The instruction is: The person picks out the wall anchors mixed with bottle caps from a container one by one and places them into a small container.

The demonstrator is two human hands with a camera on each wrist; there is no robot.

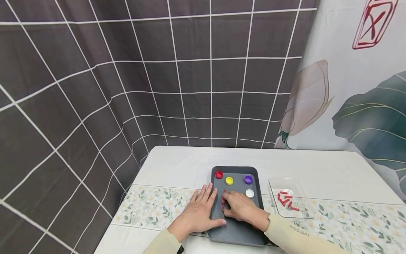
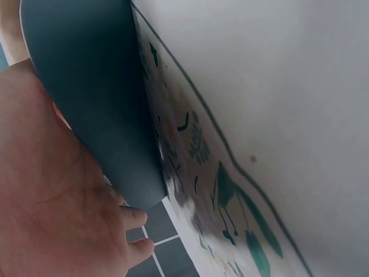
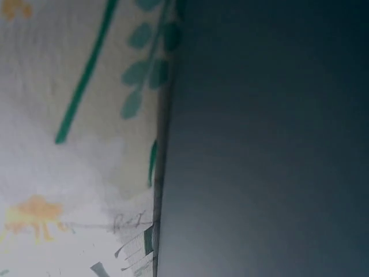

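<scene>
A dark grey tray lies on the table, its side also showing large in the left wrist view and in the right wrist view. My left hand spreads its fingers along the tray's left edge, the thumb reaching over the rim. Over the tray's middle, my right hand pinches a small red stick between thumb and fingers. More red shows just above its fingertips. Farther back in the tray are a red cap, a yellow cap, a purple cap and a white cap.
Right of the tray, a clear plastic container holds several short red sticks. A floral band crosses the white table. Behind stands a dark curtain with white grid lines.
</scene>
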